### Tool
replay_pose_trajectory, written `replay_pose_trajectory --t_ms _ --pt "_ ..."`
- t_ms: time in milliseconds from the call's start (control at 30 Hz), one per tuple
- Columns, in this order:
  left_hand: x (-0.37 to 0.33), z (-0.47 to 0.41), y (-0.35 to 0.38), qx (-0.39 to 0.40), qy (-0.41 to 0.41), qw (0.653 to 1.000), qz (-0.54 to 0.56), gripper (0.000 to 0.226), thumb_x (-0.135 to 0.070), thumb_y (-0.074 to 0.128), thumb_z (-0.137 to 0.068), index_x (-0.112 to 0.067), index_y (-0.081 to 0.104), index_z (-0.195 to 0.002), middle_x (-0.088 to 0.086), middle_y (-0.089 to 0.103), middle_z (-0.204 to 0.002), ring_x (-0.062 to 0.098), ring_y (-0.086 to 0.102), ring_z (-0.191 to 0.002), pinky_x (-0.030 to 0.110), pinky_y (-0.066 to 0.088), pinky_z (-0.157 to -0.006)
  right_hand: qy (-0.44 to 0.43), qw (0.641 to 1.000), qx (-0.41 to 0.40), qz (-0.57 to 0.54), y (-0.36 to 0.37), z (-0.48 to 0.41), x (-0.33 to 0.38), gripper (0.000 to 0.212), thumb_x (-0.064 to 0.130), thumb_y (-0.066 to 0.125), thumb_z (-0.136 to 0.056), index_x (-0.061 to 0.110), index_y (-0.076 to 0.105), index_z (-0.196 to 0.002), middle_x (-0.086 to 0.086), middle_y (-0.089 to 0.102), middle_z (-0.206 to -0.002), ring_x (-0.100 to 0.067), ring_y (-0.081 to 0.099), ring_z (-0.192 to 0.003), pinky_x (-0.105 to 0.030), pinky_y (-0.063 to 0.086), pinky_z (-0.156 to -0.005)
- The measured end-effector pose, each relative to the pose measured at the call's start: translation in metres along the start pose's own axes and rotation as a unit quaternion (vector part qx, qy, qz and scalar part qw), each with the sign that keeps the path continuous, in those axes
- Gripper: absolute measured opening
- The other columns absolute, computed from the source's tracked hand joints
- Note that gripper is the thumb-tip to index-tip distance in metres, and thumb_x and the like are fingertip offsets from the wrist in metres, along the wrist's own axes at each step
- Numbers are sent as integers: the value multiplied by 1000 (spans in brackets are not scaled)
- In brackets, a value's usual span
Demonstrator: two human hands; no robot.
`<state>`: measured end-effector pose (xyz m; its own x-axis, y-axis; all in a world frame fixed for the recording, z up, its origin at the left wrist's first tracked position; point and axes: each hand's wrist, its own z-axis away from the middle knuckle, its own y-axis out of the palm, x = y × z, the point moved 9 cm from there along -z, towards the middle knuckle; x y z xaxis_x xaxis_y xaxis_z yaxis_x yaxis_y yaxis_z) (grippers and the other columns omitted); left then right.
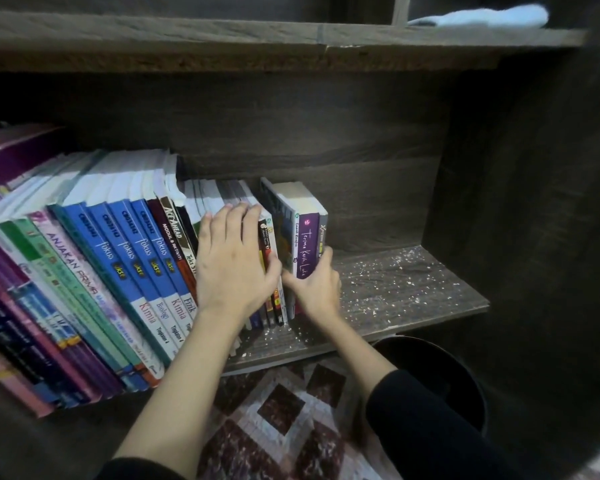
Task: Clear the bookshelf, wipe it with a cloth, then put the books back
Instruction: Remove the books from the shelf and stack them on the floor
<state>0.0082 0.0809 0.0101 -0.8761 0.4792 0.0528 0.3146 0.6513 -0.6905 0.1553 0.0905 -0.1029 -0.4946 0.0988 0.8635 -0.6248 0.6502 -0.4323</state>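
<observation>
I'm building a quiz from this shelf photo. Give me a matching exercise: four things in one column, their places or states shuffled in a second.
1. left hand
2. right hand
3. pale blue cloth
4. black bin

A. below the dusty shelf
B. grips the purple book at the row's right end
C. on the upper shelf, far right
D. flat against the spines of small books

Pairs: 1-D, 2-B, 3-C, 4-A

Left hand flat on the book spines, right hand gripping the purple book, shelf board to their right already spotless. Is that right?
Not quite: the head view shows the shelf board strewn with white specks, not spotless. The left hand does lie flat on the spines; the right hand grips the purple book.
</observation>
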Motion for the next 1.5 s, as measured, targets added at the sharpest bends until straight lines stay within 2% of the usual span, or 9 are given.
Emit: replay_pose_trajectory --t_ms 400,567,700,767,933,1000,1100,1367,1500 --pt "0 -2 3 18 -17 999 23 62 -38 48 -77 -5 49 -130 13 51 -133 29 42 -127 44 16 -113 -37 996 -70 -34 -40 -1 16 62 34 76 -74 8 38 -116 -2 61 -96 -27 63 -87 -47 52 -85" --pt "-26 0 -24 -30 -85 974 206 69 -47 45 -82 -6 42 -137 10 40 -146 25 29 -139 43 12 -117 -39 994 -98 -38 -56 14 17 60 38 73 -78 8 42 -119 -11 67 -99 -33 64 -89 -41 48 -83" --pt "-59 3 -19 63 -219 874 429 103 -54 68 -76 -17 9 -151 7 35 -149 21 35 -134 25 27 -103 -91 990 -108 10 -72 26 27 56 27 60 -88 8 36 -135 -16 63 -114 -39 60 -102 -38 39 -84" --pt "-66 5 -5 109 -296 824 471 114 -56 77 -66 -16 11 -151 8 41 -145 23 40 -130 25 32 -98 -117 987 -100 53 -75 31 29 62 25 60 -88 7 31 -140 -14 62 -117 -40 59 -104 -41 39 -85" --pt "-60 15 1 60 -438 747 496 87 -40 83 -64 -9 39 -132 6 57 -116 22 56 -104 22 36 -76 -207 957 -128 158 -85 46 50 55 22 71 -77 4 50 -125 -11 68 -98 -33 67 -73 -34 48 -54" --pt "-54 18 1 25 -480 725 494 68 -29 80 -65 -8 46 -121 8 61 -111 25 59 -100 26 42 -77 -242 946 -138 165 -87 51 58 60 24 75 -68 10 49 -121 -7 70 -93 -28 67 -63 -29 46 -45" --pt "-49 21 3 -3 -508 704 496 60 -26 77 -65 -5 52 -116 13 63 -113 31 59 -105 30 46 -86 -273 927 -158 201 -96 56 68 55 38 56 -70 12 49 -118 -6 71 -93 -25 67 -62 -25 44 -43" --pt "-61 23 16 -124 -550 471 678 48 -20 75 -48 -5 67 -93 3 73 -82 17 71 -67 41 60 -64 -335 858 -155 358 -110 45 82 56 34 39 -76 6 50 -123 -18 68 -108 -37 68 -83 -38 56 -70" --pt "-73 14 19 -95 -564 388 723 32 -7 73 -63 -4 60 -93 10 71 -84 21 71 -67 35 58 -56 -369 871 -29 324 -133 38 90 74 53 54 -72 17 49 -137 -9 52 -139 -32 50 -126 -50 36 -105"
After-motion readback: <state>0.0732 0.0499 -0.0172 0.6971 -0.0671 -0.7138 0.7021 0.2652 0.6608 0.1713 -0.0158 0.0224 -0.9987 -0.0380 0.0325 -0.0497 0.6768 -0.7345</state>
